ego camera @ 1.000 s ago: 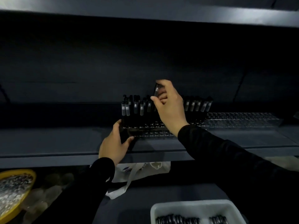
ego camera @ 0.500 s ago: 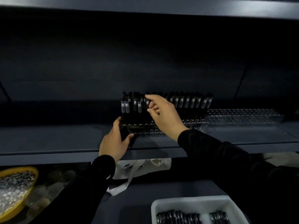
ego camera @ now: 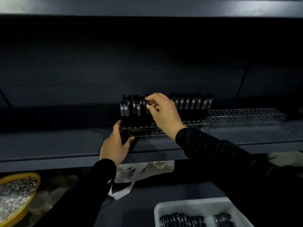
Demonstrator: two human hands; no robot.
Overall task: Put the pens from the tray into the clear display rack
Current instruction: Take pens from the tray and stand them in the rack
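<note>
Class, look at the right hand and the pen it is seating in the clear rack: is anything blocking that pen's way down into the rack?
Nothing visible does. The right hand pinches the pen upright among standing pens in the clear rack; neighbours stand beside it, not beneath. Its lower end is hidden.

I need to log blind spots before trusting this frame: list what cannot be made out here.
- Head view: pens under the right hand, hidden by the hand.
- Left end of the clear display rack, covered by the left hand.
- White tray, cut off by the bottom edge.
- Pen labels: too small and dark.
</note>
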